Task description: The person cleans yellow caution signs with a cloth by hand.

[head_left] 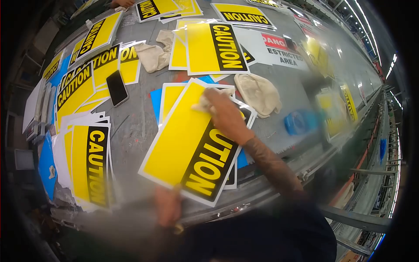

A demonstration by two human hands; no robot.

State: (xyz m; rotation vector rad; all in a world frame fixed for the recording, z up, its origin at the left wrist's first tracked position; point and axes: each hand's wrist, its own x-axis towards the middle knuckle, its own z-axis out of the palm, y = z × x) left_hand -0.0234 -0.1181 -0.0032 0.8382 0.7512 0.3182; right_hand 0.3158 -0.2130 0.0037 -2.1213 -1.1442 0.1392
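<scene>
A yellow and black caution sign (pixel 172 148) lies tilted in front of me, over other signs and a blue sheet (pixel 155 102). My right hand (pixel 224 114) is closed on a whitish cloth (pixel 201 104) and presses it on the yellow face near the sign's far edge. Down at the near edge, my left hand (pixel 168 204) pinches the sign's border; haze blurs its fingers. Part of the black lettering is covered by my right hand and forearm. Just right of the sign rests a crumpled cream cloth (pixel 258 94).
Stacked caution signs (pixel 89 161) stand along the left, with a dark phone (pixel 117 88) beside them. Another cloth (pixel 152 56) lies farther back. A blue bottle-like object (pixel 301 122) and a danger sign (pixel 281 50) are at right. Another person's hand (pixel 123 3) shows at the far edge.
</scene>
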